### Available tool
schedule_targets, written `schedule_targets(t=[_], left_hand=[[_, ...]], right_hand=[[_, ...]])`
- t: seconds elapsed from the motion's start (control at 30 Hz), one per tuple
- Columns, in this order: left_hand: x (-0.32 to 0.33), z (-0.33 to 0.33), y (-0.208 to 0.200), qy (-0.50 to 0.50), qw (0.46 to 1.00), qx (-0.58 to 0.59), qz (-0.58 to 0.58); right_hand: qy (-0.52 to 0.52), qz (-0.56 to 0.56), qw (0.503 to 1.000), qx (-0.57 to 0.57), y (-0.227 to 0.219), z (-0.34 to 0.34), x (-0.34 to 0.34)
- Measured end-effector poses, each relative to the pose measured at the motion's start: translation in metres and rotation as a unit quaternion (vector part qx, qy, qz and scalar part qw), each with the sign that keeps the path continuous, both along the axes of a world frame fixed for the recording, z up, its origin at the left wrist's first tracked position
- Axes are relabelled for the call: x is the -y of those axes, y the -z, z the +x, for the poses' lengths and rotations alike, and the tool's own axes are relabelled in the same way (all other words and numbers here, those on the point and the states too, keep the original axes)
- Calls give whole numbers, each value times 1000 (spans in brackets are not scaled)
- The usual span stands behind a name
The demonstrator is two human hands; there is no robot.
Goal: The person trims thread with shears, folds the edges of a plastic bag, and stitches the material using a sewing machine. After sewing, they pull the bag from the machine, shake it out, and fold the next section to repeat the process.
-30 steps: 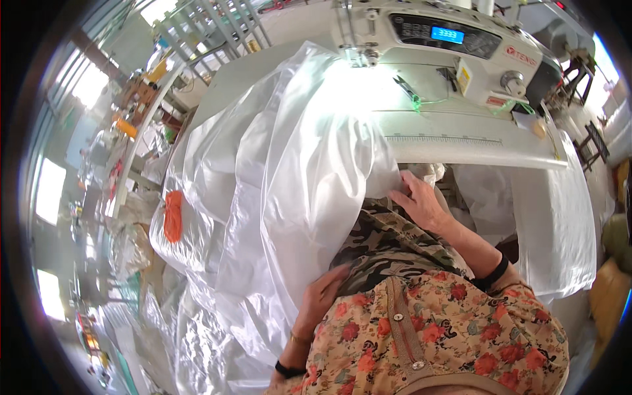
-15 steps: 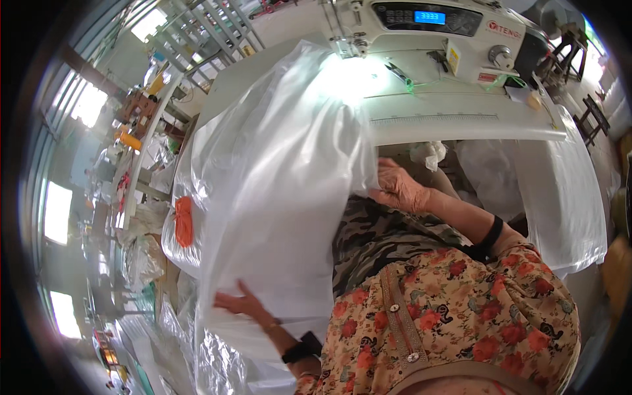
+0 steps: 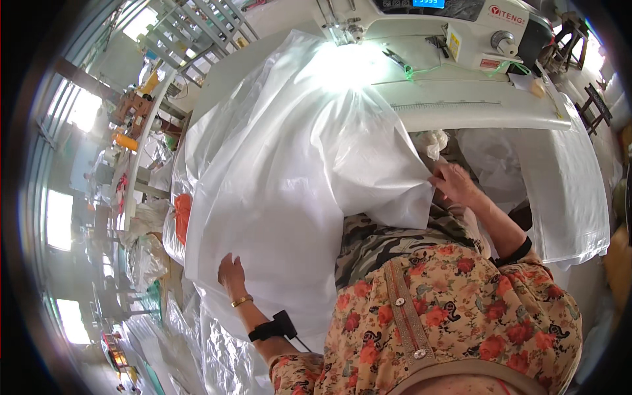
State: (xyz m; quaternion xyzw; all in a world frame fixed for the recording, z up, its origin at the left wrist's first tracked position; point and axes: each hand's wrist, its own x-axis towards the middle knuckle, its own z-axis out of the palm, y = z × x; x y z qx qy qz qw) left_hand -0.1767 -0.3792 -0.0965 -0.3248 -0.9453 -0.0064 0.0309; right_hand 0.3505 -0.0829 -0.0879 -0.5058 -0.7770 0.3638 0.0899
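A large sheet of white, glossy plastic film (image 3: 276,178) spreads from beneath the sewing machine's lit needle area (image 3: 345,39) down over my lap, with folds fanning out from there. My right hand (image 3: 455,183) is closed on the right edge of the film and draws it out to a corner. On the film's lower left part rests my left hand (image 3: 232,273), its fingers stretched forward and gripping nothing that I can see. The needle is lost in the bright glare.
The sewing machine (image 3: 454,26) stands on a pale table (image 3: 447,99) with a ruler strip along its front. Small thread snips (image 3: 397,60) with green thread lie beside the glare. More film (image 3: 566,184) hangs at the right. An orange bundle (image 3: 182,217) sits at the left.
My right hand has moved right, pulling the film's edge out with it. The left hand has shifted slightly upward, its fingers less spread. The film has fanned wider across my lap.
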Motion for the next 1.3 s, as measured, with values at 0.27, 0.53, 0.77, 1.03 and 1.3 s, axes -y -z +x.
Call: schedule_targets(t=[0.27,0.53,0.77,1.03,1.3], left_hand=[[-51,215,-18,221,936,120,247],[-29,200,84,220,938,118,239],[61,235,-76,-15,771,341,538],[90,220,-114,141,789,270,534],[57,242,-127,-47,751,393,529]], right_hand=[[-240,331,881,-237,-70,-91,37],[-311,85,924,-204,16,-154,44],[-417,-373,800,-215,-36,-175,59],[-626,-461,582,-239,-99,-170,112],[-429,-407,734,-334,-68,-160,108]])
